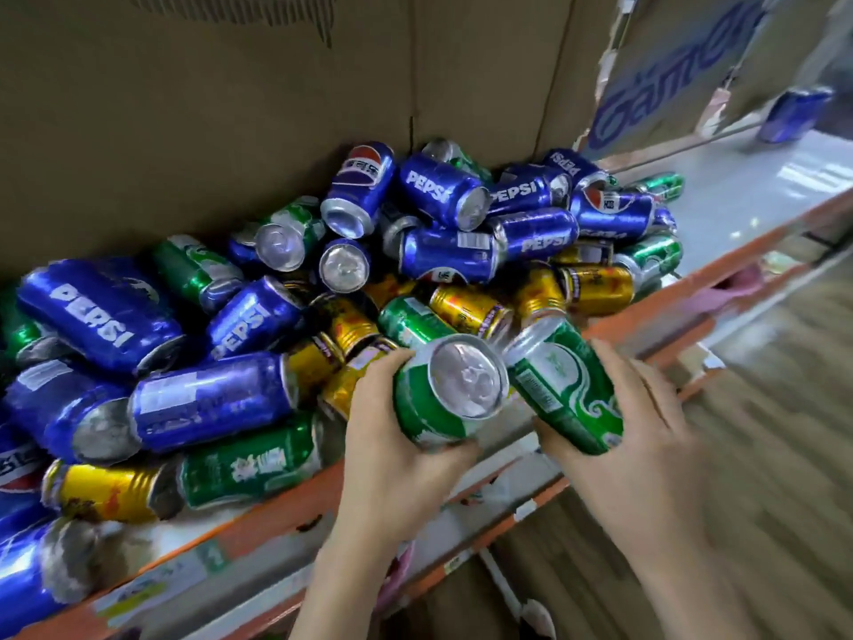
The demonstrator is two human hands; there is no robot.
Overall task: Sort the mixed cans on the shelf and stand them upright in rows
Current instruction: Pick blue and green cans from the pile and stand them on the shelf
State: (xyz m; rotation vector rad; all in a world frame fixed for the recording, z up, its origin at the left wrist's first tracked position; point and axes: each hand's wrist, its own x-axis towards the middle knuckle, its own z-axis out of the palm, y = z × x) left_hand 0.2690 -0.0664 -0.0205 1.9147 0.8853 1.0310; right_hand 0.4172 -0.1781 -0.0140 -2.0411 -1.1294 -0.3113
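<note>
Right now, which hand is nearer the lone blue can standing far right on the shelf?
Right. The right hand sits below and left of the lone blue can; the left hand is farther left, by the pile.

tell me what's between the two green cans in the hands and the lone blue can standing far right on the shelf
In the head view, mostly bare white shelf lies between the held green cans and the lone blue can. Only the pile's right edge intrudes near the hands.
</note>
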